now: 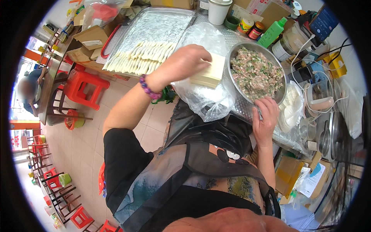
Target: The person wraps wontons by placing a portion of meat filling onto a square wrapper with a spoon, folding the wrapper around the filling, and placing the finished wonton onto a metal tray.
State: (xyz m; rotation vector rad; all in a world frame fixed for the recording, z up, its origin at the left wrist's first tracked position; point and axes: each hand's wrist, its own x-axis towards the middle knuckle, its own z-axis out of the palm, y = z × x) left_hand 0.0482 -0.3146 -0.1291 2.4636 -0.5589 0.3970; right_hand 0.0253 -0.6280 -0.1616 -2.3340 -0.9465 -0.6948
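Observation:
My left hand [192, 61], a beaded bracelet on its wrist, is blurred over a stack of pale square dough wrappers [216, 75]; whether it holds one cannot be seen. At the near rim of a steel bowl [232, 79], my right hand [264, 114] has bent fingers and thumb close together, with something greyish between them that is unclear. Minced filling with chopped greens [255, 72] fills the bowl. Rows of filled, folded dough pieces [139, 59] lie on the near part of a floured metal tray [159, 24], left of the wrappers.
Clear plastic bags [203, 107] lie under and around the wrappers. Behind the bowl stand a green squeeze bottle [272, 32], jars [255, 30] and a white cup [219, 11]. Cables [295, 69] and containers crowd the right. Red stools [84, 88] and a person [30, 87] at a table are far left.

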